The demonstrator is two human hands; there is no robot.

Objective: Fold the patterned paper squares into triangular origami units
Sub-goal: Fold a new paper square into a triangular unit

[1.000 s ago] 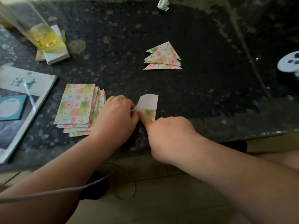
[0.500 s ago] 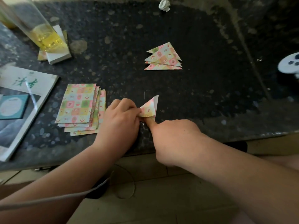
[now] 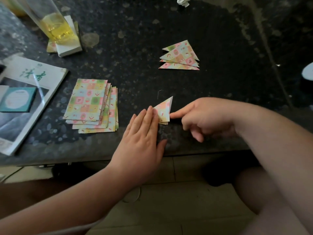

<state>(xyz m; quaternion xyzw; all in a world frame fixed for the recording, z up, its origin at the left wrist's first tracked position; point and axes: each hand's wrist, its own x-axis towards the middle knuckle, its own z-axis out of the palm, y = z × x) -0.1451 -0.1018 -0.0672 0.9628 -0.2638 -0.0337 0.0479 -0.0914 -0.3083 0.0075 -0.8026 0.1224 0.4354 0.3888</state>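
Head view: the half-made triangle (image 3: 164,110) of patterned paper lies near the front edge of the dark speckled surface (image 3: 135,39), between the two hands. One white-edged corner points away from the person, and a lower layer peeks out at its near corner.

The left hand (image 3: 144,138) lies flat, palm down. Its fingers (image 3: 149,114) are straight and pressed together, with the tips resting on the triangle's left edge, and the thumb is spread out to the side over the surface. The right hand (image 3: 208,119) reaches in from the other side. Its forefinger (image 3: 177,114) is stretched out and touches the triangle's right edge, while the other fingers are loosely curled and hold nothing.

Just left of the left hand sits the stack of unfolded patterned squares (image 3: 89,102), fanned a little so that the lower sheets show at the right and near sides. Farther back, well apart from the hands, lies a small pile of finished triangular units (image 3: 181,56), overlapping one another.

At the left edge a magazine (image 3: 33,85) lies with a teal card (image 3: 17,99) on it. Behind it a tall glass of yellow liquid (image 3: 55,29) stands on a white block (image 3: 69,46). A crumpled scrap of white paper (image 3: 183,1) lies at the far side, and a white object (image 3: 308,72), cut off by the frame, sits at the right.
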